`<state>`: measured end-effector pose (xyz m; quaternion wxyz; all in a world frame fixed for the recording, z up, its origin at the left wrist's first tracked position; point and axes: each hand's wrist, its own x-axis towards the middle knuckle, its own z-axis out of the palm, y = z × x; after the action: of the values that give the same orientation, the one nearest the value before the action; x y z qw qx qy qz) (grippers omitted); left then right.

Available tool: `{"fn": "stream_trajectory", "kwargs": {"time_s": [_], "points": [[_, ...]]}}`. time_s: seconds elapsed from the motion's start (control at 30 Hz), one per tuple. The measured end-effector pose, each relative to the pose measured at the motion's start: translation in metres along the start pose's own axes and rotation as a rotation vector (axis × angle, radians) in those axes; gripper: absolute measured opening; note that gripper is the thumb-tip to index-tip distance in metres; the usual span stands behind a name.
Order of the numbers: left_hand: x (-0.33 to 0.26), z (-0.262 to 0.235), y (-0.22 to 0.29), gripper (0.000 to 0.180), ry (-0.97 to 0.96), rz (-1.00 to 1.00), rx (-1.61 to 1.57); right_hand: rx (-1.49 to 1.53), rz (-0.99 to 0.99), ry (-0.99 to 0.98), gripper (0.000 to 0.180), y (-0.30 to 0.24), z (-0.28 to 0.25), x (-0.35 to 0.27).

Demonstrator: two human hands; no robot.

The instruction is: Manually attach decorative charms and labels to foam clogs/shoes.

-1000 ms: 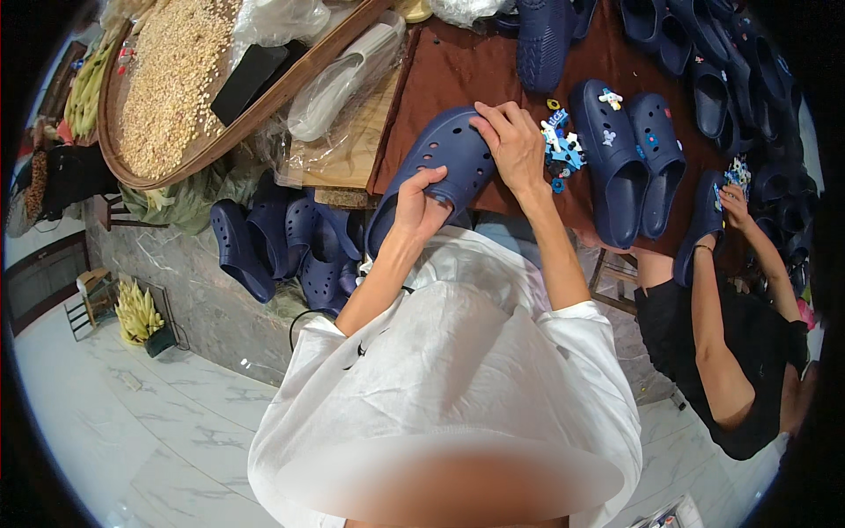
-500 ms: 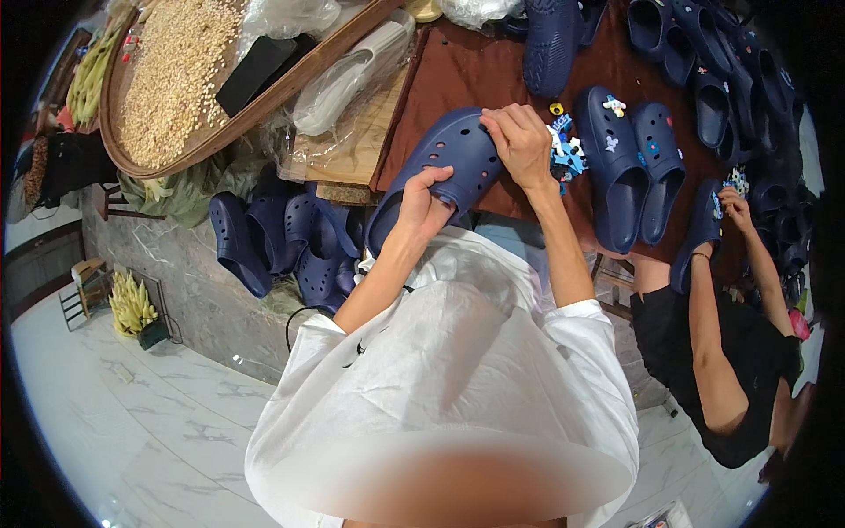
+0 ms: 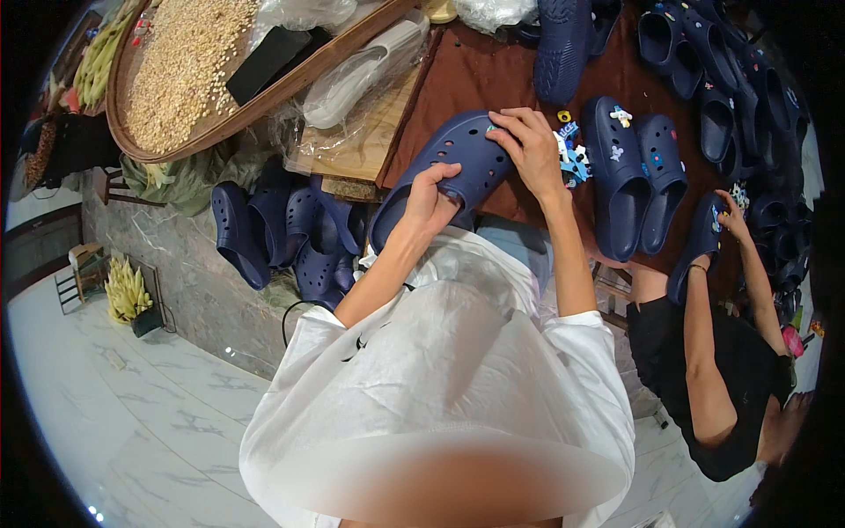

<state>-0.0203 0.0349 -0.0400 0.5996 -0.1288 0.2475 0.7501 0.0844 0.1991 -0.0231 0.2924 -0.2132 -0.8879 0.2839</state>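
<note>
A navy clog (image 3: 440,161) with round vent holes is held over the table edge in front of me. My left hand (image 3: 431,195) grips it at the opening, thumb on top and fingers inside the shoe, where they are hidden. At the toe, my right hand (image 3: 526,145) has its thumb and index finger closed around a small greenish shoe charm (image 3: 492,128), mostly covered by the fingertips. Right of that hand lies a pile of colourful shoe charms (image 3: 574,161). Beside the pile stands a pair of navy clogs, the left clog (image 3: 612,167) and the right clog (image 3: 662,176) both bearing charms.
A brown cloth (image 3: 475,70) covers the table. A woven tray (image 3: 264,110) of pale kernels and a bagged white clog (image 3: 361,79) sit at the left. Several navy clogs (image 3: 238,233) are bunched below. At the right, a co-worker (image 3: 713,370) handles another clog (image 3: 701,242).
The whole view has shifted slightly. My right fingers have moved a little at the clog's toe, and a greenish bit now shows between them. My left hand keeps its grip.
</note>
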Motion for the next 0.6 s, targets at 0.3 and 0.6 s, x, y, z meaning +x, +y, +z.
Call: {"fn": "stream_trajectory", "kwargs": {"time_s": [0.3, 0.6], "points": [[0.003, -0.002, -0.001, 0.045, 0.099, 0.022, 0.081, -0.214, -0.145, 0.061, 0.01, 0.01, 0.009, 0.015], [0.0, 0.0, 0.008, 0.063, -0.115, -0.026, 0.063, 0.106, 0.065, -0.019, 0.033, 0.003, -0.007, -0.011]]}}
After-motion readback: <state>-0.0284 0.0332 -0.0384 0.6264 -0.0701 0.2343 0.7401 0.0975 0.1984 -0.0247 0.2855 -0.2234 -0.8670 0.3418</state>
